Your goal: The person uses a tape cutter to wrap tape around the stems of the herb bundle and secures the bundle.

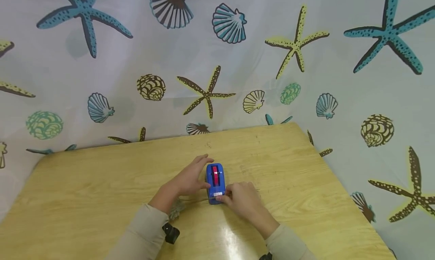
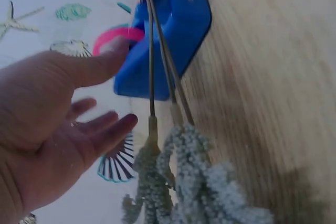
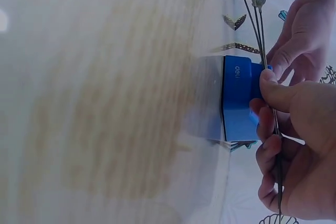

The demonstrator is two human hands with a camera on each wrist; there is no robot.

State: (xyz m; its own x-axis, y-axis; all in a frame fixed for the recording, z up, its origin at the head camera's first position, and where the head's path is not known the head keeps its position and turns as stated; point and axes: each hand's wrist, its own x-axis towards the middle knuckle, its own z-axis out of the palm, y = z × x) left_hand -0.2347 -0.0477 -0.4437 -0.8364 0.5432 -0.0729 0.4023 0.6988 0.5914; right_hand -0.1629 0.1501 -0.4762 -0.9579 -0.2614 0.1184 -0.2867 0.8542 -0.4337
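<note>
A blue tape dispenser (image 1: 212, 191) with a pink-red roll (image 1: 215, 177) stands on the table between my hands. My right hand (image 1: 245, 199) pinches the thin stems (image 3: 261, 38) of several grey-green flower sprigs between thumb and fingers, at the dispenser's near end. The stems cross in front of the dispenser, and the fluffy flower heads (image 2: 194, 182) point left, below my left wrist. My left hand (image 1: 190, 179) is spread at the dispenser's left side, its thumb overlapping the roll in the left wrist view and its other fingers loosely bent, holding nothing.
The wooden table (image 1: 102, 184) extends around both hands. A white cloth (image 1: 119, 63) printed with starfish and shells hangs behind the table and down its right side. Small black wrist cameras (image 1: 171, 233) sit at the sleeves.
</note>
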